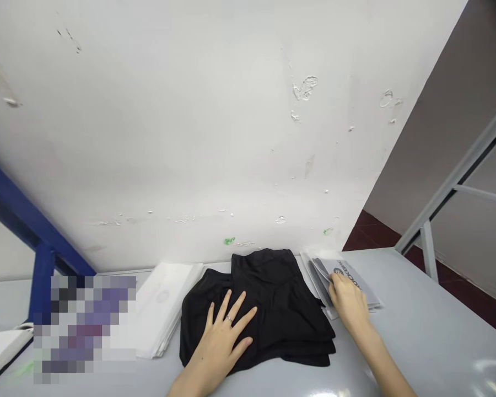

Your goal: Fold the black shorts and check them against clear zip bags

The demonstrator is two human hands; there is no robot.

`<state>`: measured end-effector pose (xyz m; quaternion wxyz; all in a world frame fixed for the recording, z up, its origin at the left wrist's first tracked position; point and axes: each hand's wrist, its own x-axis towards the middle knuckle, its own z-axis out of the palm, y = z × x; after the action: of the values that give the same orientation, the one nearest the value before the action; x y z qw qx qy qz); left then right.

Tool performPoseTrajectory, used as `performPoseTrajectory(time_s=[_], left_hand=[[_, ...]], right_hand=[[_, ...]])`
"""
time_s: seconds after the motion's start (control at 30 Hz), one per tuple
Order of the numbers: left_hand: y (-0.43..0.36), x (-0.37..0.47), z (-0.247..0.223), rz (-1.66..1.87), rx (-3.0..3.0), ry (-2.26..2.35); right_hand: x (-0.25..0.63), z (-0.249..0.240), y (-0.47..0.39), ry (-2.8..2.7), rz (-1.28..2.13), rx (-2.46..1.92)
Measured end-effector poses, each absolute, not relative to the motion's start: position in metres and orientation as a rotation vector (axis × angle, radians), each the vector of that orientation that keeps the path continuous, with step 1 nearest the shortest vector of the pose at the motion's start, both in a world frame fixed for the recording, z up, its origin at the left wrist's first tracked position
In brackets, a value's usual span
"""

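Note:
Two black shorts-like garments [281, 309] lie folded and overlapping on the table, with the layered hems at the lower right. My left hand [219, 342], a ring on one finger, rests flat on the left part of the black cloth with its fingers spread. To the right of the cloth is a small pile of grey-and-white printed cards [349, 271] with dark lettering, on clear plastic. My right hand [347, 300] pinches the left edge of the top card, which is bent up a little from the pile. Its fingertips are partly hidden.
A stack of white translucent plastic bags [165, 309] lies left of the cloth. A blurred-out patch [85, 331] covers something farther left. The grey table [430, 331] meets a white wall [210, 138] behind. A blue metal frame [43, 259] stands left, a grey one [430, 242] right.

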<state>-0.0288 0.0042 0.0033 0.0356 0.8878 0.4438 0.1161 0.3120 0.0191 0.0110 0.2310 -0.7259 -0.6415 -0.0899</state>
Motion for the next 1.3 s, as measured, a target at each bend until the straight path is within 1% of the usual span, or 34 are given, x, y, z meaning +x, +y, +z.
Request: performPoseTrajectory(time_s=[0.13,0.23,0.3,0.33,0.43,0.53,0.77,0.97,1.03,1.17,1.3], left_hand=[[0.002,-0.025,0.006,0.388,2.731,1.408],[-0.001,-0.018,0.012,0.668,2.725,1.583],[-0.002,-0.015,0.014,0.861,2.754,1.671],[-0.003,-0.014,0.014,0.882,2.790,1.683],[-0.001,-0.016,0.011,0.681,2.919,1.588],[0.004,-0.021,0.006,0.517,2.894,1.541],[0.008,-0.025,0.005,0.571,2.808,1.702],[0.009,-0.026,0.003,0.668,2.882,1.751],[0.008,-0.024,0.006,0.687,2.962,1.677],[0.004,-0.010,0.011,0.682,3.186,1.311],[-0.003,0.010,0.006,0.578,3.317,1.082]], right_hand=[[0.285,0.022,0.006,-1.713,-0.301,-1.878],[0.246,0.026,-0.006,-1.867,-0.293,-1.504],[0.221,0.027,-0.012,-2.108,-0.209,-1.260],[0.211,0.026,-0.015,-2.224,-0.162,-1.187],[0.198,0.021,-0.017,-2.417,-0.079,-1.147],[0.208,0.020,-0.015,-2.425,-0.063,-1.242],[0.231,0.027,-0.014,-2.426,-0.057,-1.271],[0.227,0.017,-0.011,-2.307,-0.139,-1.051],[0.224,0.014,-0.010,-2.316,-0.139,-1.028],[0.215,0.017,-0.017,-2.399,-0.098,-1.036],[0.199,0.031,-0.031,-2.391,0.026,-1.010]])
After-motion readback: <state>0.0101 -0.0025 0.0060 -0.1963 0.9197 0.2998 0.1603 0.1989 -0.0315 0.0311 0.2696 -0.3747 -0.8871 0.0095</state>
